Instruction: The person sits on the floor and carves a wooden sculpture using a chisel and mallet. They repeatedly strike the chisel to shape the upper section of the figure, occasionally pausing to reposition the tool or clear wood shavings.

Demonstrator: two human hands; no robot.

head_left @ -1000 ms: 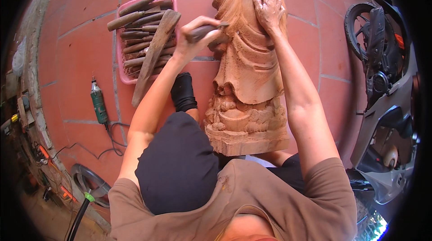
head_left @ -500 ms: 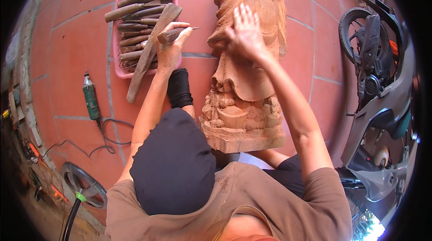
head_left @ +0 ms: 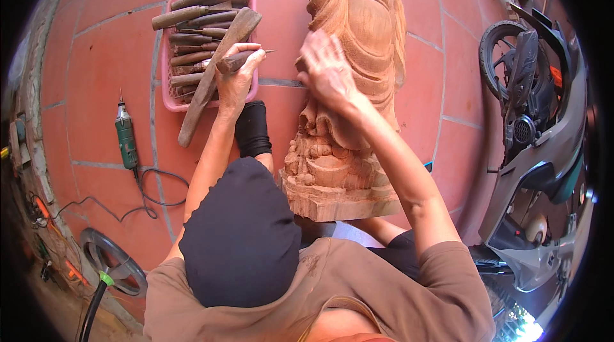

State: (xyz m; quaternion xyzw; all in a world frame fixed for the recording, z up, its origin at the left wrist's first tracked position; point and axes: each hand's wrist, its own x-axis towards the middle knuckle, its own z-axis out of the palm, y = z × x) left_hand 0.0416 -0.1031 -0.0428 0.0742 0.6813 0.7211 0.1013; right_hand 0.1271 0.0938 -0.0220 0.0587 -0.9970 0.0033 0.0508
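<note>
My left hand (head_left: 235, 83) is closed round the wooden handle of a carving chisel (head_left: 234, 61), whose thin metal tip points right toward the statue. Beside that hand, a long wooden club (head_left: 206, 96) lies slantwise across a pink plastic basket (head_left: 167, 96). Several wood-handled carving tools (head_left: 192, 59) fill the basket. My right hand (head_left: 329, 73) rests with fingers stretched out over the left side of a carved wooden statue (head_left: 371, 29), its fingertips slightly blurred. The statue lies on its back, its carved base (head_left: 339, 204) nearest me.
A green rotary power tool (head_left: 126, 137) with a looped black cord lies on the red tiled floor (head_left: 96, 73) at left. A motorbike (head_left: 543, 131) stands along the right side. A grey wheel-like ring (head_left: 115, 262) is at lower left. My black-covered foot (head_left: 252, 131) is between basket and statue.
My right hand has slid left and nearer to me, from the statue's belly to its side. My left hand still holds the chisel in about the same place. The view has shifted slightly.
</note>
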